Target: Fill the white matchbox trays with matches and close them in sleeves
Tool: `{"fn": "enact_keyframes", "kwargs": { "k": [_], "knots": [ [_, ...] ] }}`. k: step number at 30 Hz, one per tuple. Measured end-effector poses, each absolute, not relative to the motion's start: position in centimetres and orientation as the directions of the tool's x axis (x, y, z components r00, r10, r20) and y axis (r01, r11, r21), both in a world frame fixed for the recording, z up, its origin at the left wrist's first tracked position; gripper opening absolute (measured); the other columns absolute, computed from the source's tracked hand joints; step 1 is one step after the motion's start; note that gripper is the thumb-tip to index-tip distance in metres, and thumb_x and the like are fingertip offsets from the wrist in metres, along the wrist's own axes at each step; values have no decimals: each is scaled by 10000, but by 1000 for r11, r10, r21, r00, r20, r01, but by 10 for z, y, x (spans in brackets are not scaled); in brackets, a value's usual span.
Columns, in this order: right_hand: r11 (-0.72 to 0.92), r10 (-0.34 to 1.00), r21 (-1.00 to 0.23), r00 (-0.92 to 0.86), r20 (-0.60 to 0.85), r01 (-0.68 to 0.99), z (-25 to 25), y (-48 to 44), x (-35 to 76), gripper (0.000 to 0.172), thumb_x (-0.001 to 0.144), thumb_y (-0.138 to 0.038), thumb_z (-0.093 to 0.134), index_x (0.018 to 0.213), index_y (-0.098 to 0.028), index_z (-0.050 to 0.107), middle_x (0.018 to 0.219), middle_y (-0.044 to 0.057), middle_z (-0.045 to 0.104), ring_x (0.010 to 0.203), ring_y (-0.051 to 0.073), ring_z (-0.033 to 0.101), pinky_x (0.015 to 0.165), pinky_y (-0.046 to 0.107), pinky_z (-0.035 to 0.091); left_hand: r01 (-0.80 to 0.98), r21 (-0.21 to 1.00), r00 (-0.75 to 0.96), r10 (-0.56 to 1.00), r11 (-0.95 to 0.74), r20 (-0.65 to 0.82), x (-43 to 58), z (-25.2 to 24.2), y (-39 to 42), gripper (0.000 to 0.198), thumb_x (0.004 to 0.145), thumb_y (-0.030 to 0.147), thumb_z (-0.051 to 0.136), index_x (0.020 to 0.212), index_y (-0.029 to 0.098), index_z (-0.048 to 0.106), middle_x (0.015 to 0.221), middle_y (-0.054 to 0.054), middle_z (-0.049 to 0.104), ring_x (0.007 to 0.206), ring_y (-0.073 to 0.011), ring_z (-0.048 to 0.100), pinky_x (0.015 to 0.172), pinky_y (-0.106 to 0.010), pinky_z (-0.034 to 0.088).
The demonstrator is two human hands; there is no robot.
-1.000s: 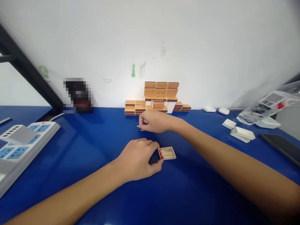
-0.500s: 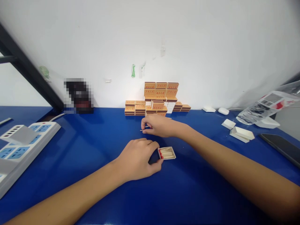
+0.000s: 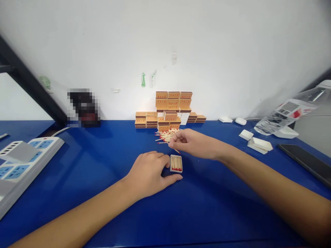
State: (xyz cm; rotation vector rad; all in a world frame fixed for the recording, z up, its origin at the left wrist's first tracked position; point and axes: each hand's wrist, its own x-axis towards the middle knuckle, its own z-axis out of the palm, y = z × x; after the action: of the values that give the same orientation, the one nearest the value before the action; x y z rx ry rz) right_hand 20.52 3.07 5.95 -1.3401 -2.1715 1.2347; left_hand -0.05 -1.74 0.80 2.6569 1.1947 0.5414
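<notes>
A small white matchbox tray [image 3: 176,171] filled with red-headed matches lies on the blue table, with the heads toward me. My left hand [image 3: 150,174] rests beside it, thumb and index finger spread. The index fingertip is at the tray's left side, and the thumb lies just below its near edge. Above the tray, my right hand [image 3: 187,142] has its thumb and index finger pinched together. A match [image 3: 177,151] slants out under those fingers with its red head down. Behind that hand is a loose heap of matches [image 3: 165,135], partly covered by it.
Stacked matchboxes [image 3: 173,103] stand against the wall behind the heap. To the right are empty white trays [image 3: 260,145], a clear plastic bottle [image 3: 281,113] lying tilted and a dark phone [image 3: 305,162]. A power strip [image 3: 33,162] runs along the left side.
The tray has turned so its match heads face me, and my left thumb and finger are wider apart. My right hand has moved right and slightly nearer, uncovering the match heap.
</notes>
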Motion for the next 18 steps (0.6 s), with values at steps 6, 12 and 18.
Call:
{"fn": "enact_keyframes", "kwargs": {
  "k": [6, 12, 18],
  "knots": [
    [-110, 849, -860, -403, -343, 499, 39, 0, 217, 300, 903, -451, 657, 787, -180, 709, 678, -27, 555, 565, 107, 346, 514, 285, 266, 604, 312, 682, 678, -734, 274, 1, 7, -19, 202, 937, 416, 726, 939, 223, 671, 681, 39, 617, 657, -170, 605, 599, -302, 372],
    [-55, 921, -821, -289, -261, 568, 31, 0, 207, 244, 912, -360, 635, 809, -170, 751, 768, 36, 719, 685, 157, 583, 621, 289, 419, 618, 282, 668, 680, -733, 304, 1, 6, -18, 207, 943, 407, 716, 881, 215, 672, 639, 37, 568, 599, -155, 562, 584, -292, 365],
    [154, 961, -618, -261, -87, 771, 44, -7, 214, 240, 903, -354, 640, 733, -192, 687, 640, -10, 618, 586, 134, 499, 539, 286, 340, 670, 281, 631, 726, -687, 273, 2, 10, -19, 308, 919, 475, 719, 828, 210, 591, 661, 33, 573, 622, -170, 570, 575, -298, 354]
  ]
}}
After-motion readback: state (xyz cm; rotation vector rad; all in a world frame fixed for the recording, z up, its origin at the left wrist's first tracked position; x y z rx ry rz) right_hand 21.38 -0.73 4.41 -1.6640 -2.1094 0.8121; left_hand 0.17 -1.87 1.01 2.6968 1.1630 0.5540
